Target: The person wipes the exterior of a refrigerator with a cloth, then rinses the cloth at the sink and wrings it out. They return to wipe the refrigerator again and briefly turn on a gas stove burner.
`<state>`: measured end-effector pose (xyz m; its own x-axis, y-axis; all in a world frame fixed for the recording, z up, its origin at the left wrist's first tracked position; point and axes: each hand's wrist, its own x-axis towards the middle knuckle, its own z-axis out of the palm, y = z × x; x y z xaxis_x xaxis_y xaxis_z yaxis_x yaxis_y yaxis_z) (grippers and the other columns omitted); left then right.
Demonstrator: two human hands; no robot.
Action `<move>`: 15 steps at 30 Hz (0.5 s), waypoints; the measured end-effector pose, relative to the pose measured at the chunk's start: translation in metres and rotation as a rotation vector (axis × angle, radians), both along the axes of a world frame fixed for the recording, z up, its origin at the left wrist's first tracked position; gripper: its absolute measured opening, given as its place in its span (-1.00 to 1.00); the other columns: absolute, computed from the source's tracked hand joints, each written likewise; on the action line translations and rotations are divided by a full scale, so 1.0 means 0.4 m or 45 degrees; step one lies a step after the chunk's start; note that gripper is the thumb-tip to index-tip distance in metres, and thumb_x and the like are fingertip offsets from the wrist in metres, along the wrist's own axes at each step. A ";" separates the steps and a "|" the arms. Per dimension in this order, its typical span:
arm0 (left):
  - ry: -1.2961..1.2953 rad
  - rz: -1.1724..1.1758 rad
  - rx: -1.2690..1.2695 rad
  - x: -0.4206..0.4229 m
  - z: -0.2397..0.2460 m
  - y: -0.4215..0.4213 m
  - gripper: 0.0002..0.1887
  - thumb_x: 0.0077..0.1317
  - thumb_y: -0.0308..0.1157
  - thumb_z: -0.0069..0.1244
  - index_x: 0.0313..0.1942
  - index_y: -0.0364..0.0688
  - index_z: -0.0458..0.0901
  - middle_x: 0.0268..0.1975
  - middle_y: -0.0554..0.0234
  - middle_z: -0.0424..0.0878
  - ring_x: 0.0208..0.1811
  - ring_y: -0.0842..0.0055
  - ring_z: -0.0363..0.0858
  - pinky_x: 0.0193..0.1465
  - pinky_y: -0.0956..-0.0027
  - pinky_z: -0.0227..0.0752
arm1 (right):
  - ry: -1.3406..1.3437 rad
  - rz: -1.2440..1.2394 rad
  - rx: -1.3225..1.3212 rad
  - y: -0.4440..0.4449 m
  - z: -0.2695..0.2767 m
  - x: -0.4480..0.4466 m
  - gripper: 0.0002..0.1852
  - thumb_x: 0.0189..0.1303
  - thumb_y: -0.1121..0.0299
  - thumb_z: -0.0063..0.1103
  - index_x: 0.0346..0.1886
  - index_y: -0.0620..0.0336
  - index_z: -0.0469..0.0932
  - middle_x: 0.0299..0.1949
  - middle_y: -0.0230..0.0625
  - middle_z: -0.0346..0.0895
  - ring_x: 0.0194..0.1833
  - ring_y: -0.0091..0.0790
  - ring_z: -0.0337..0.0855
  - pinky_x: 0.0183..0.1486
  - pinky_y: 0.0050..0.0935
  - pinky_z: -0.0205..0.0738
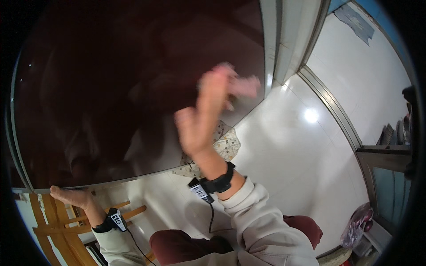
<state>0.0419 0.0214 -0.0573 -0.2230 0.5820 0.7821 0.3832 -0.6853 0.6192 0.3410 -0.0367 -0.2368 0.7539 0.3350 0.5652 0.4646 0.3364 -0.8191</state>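
A large glossy dark-red panel (133,66) with a pale metal edge fills the upper left and reflects the surroundings. My right hand (203,113), blurred, is over the panel near its right side, with a small pink cloth (246,87) at its fingers; the grip itself is partly hidden. At the panel's lower left edge is my left hand (71,197), touching the edge, with some of its fingers out of sight. Both wrists wear black straps with small devices and cables.
A patterned cloth (228,144) shows beside the panel's lower edge. Wooden chair-like furniture (58,229) stands lower left. Shiny floor tiles (283,159) lie to the right, crossed by a metal door track (329,99). A plastic bag (356,227) sits lower right.
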 end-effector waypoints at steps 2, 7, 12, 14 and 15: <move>-0.015 -0.008 0.010 0.011 0.003 -0.003 -0.12 0.18 0.32 -0.01 0.21 -0.26 0.22 0.24 -0.03 0.28 0.23 0.16 0.34 0.14 0.08 0.53 | -0.418 0.086 0.008 -0.002 0.120 -0.004 -0.16 0.31 -0.19 -0.11 0.43 0.33 0.15 0.50 -0.01 -0.04 0.52 0.05 -0.14 0.46 0.11 -0.35; 0.086 0.073 0.052 0.015 0.005 -0.003 -0.12 0.19 0.34 -0.04 0.18 -0.32 0.29 0.18 -0.07 0.33 0.17 0.17 0.39 0.08 0.10 0.54 | -0.348 -0.221 -0.142 0.044 -0.034 0.172 -0.34 0.27 0.04 0.07 0.35 0.23 0.32 0.42 -0.08 0.16 0.46 -0.01 0.03 0.45 0.00 -0.19; 0.100 0.079 0.027 -0.010 0.001 0.002 -0.17 0.27 0.30 -0.11 0.17 -0.35 0.28 0.16 -0.02 0.36 0.17 0.24 0.38 0.19 0.17 0.38 | 1.135 -0.177 -0.026 0.020 -0.496 0.285 -0.40 0.39 0.15 -0.13 0.38 0.34 0.20 0.46 -0.02 0.05 0.48 -0.09 0.00 0.44 -0.21 0.00; 0.109 0.074 0.050 -0.015 0.001 0.005 -0.14 0.26 0.30 -0.08 0.19 -0.39 0.28 0.18 -0.06 0.35 0.17 0.21 0.39 0.18 0.16 0.40 | 1.732 0.149 0.367 -0.013 -0.608 0.345 -0.40 0.38 0.06 -0.08 0.33 0.30 0.27 0.36 -0.07 0.22 0.35 -0.09 0.23 0.34 -0.19 0.18; 0.106 0.076 0.070 -0.016 0.001 0.006 -0.15 0.27 0.29 -0.08 0.18 -0.40 0.28 0.18 -0.06 0.35 0.17 0.22 0.39 0.19 0.16 0.39 | 1.988 0.186 0.489 -0.030 -0.644 0.375 -0.40 0.36 0.01 -0.04 0.28 0.29 0.32 0.28 -0.10 0.35 0.26 -0.09 0.38 0.28 -0.17 0.28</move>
<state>0.0355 0.0239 -0.0568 -0.1887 0.5255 0.8296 0.4732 -0.6916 0.5457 0.4911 -0.0488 -0.4942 0.6205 0.4786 -0.6212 -0.7522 0.5870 -0.2992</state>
